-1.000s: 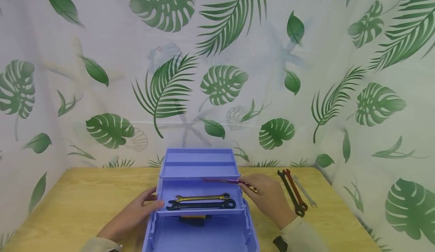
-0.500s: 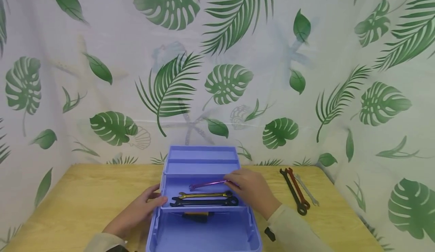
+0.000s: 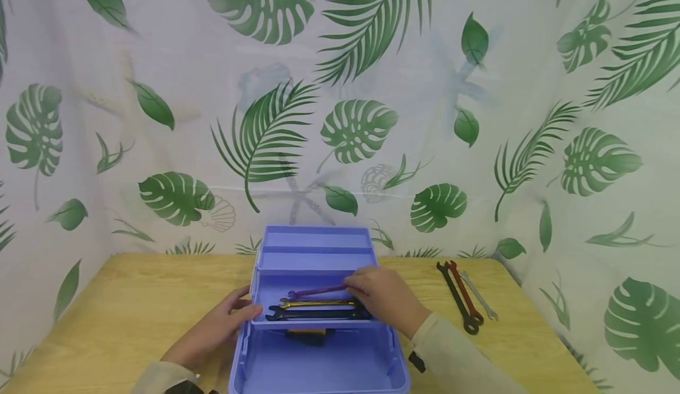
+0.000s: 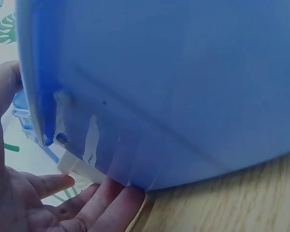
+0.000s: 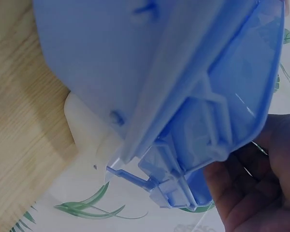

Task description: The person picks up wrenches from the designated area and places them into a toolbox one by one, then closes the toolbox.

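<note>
A blue-violet toolbox (image 3: 319, 367) stands opened out, its raised tray (image 3: 271, 285) above the deep lower bin. My right hand (image 3: 383, 296) pinches a purple wrench (image 3: 319, 291) by its right end, low over the tray, behind a gold wrench (image 3: 316, 303) and a black wrench (image 3: 313, 313) lying there. The right hand covers the right ends of these wrenches. At the tray's left front corner my left hand (image 3: 215, 328) holds the toolbox, thumb over the rim and fingers along the outer side. In the left wrist view those fingers (image 4: 113, 205) touch the blue wall.
Right of the toolbox, a black wrench (image 3: 458, 299), a red wrench (image 3: 466, 293) and a silver wrench (image 3: 479, 295) lie on the wooden table (image 3: 159, 287). A dark and yellow tool (image 3: 307, 336) sits in the lower bin, partly under the tray. A leaf-patterned curtain (image 3: 340, 57) surrounds the table.
My right hand has brought the purple wrench left and down into the tray, close behind the gold one. The left hand keeps its place on the toolbox.
</note>
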The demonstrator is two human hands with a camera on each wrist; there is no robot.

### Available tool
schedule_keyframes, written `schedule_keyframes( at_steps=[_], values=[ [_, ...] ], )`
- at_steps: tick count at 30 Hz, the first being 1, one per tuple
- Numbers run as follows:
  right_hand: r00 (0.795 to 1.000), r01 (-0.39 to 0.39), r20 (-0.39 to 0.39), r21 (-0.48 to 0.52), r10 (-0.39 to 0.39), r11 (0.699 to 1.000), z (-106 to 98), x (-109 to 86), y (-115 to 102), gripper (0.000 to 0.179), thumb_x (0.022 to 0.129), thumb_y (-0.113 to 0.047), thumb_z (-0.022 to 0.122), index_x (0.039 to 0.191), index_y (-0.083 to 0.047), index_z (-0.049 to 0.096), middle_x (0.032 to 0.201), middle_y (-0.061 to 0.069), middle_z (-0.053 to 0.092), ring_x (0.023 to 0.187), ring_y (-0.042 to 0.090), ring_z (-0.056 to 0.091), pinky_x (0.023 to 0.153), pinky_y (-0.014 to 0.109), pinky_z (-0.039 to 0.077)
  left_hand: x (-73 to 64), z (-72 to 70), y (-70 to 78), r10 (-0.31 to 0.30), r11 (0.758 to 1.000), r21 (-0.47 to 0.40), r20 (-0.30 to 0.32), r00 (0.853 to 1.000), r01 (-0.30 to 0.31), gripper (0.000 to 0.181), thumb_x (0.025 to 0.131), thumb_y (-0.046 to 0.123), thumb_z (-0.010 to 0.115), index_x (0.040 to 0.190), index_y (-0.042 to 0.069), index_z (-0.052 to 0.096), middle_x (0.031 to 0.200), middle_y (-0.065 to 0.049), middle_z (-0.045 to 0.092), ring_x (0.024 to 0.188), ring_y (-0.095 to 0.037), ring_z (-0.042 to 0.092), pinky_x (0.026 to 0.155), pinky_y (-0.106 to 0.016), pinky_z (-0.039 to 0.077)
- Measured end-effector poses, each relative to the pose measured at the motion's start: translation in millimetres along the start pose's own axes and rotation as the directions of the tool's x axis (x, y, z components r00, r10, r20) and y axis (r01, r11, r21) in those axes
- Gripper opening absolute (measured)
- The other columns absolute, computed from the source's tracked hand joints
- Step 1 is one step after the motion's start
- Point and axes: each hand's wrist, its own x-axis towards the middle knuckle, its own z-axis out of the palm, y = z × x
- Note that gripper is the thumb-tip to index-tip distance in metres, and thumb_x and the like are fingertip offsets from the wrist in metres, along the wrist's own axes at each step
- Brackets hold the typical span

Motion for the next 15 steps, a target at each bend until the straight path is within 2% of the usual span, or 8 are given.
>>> schedule_keyframes(
  at_steps=[5, 11, 15],
  values=[
    [0.998, -0.018, 0.055, 0.044, 0.016, 0.999, 1, 0.1, 1, 0.01, 0.092, -0.013, 0.078, 0.101, -0.008, 0.081, 0.088, 0.001, 0.077, 0.079, 0.016, 0.073, 0.072, 0.031, 0.06, 0.6, 0.3, 2.0, -0.031, 0.999, 0.016, -0.014, 0.999, 0.032, 0.077, 0.099, 0.043, 0.067, 0.159, 0.006, 0.035, 0.142, -0.027, 0.051, 0.119, -0.034, 0.062, 0.097, -0.052, 0.056],
    [0.989, -0.122, 0.087, 0.002, 0.121, 0.993, 9, 4.7, -6, 0.004, 0.091, -0.013, 0.079, 0.094, -0.012, 0.08, 0.085, -0.002, 0.076, 0.077, 0.016, 0.071, 0.071, 0.034, 0.059, 0.0, 0.4, 1.0, -0.026, 1.0, 0.003, -0.009, 1.0, 0.026, 0.076, 0.1, 0.041, 0.066, 0.159, 0.005, 0.034, 0.142, -0.027, 0.051, 0.117, -0.034, 0.063, 0.096, -0.052, 0.057],
    [0.971, -0.207, 0.121, -0.024, 0.209, 0.978, 9, 10.1, -11, 0.006, 0.089, -0.011, 0.079, 0.086, -0.014, 0.075, 0.079, -0.003, 0.072, 0.072, 0.016, 0.068, 0.066, 0.036, 0.057, 0.1, 0.2, 0.5, -0.019, 1.0, -0.003, -0.009, 1.0, 0.019, 0.076, 0.099, 0.04, 0.066, 0.158, 0.005, 0.035, 0.142, -0.028, 0.051, 0.117, -0.033, 0.063, 0.095, -0.051, 0.057]
  ],
)
